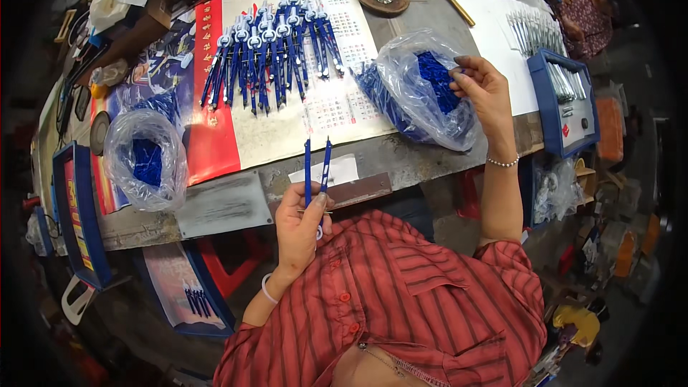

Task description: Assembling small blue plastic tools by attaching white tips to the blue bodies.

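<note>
Head view: left hand (301,223) clamped on a half-built blue plastic compass (316,168) above the bench edge; right hand (481,86) pinching a small blue part at a clear bag (419,89). Finished compasses (269,50) lie heaped behind; bagged parts remain.

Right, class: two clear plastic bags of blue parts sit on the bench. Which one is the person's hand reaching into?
The bag on the right, where the right hand pinches a small piece at its mouth; the left bag lies untouched.
</note>
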A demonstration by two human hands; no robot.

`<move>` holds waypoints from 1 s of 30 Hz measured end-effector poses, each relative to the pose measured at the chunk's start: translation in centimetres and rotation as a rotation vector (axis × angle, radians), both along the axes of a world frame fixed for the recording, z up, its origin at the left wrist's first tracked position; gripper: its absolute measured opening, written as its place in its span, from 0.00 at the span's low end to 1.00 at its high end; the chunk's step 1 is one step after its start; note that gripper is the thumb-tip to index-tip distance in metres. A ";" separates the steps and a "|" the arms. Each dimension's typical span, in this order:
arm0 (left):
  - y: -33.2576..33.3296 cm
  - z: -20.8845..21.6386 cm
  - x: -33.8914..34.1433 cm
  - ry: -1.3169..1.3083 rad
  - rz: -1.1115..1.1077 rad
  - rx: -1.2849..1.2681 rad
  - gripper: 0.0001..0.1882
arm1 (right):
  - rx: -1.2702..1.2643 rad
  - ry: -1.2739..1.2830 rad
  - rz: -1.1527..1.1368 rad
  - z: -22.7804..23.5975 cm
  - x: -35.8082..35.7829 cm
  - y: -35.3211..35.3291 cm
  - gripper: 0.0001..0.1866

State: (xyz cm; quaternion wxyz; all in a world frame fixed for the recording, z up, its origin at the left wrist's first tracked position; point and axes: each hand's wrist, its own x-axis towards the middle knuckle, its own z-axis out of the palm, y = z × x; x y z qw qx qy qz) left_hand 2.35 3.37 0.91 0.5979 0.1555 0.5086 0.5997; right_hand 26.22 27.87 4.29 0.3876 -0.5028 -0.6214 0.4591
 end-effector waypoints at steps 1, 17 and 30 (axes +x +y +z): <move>0.0 0.0 0.0 0.007 0.002 0.001 0.06 | -0.001 0.000 0.001 0.1 0.0 -0.1 0.09; 0.3 -0.1 0.3 -0.019 0.016 0.044 0.11 | -0.682 0.618 0.315 -0.9 -8.0 -10.6 0.07; -0.6 -0.3 -0.7 -0.053 0.062 0.067 0.15 | -0.640 0.437 0.382 -2.1 -11.5 -13.5 0.08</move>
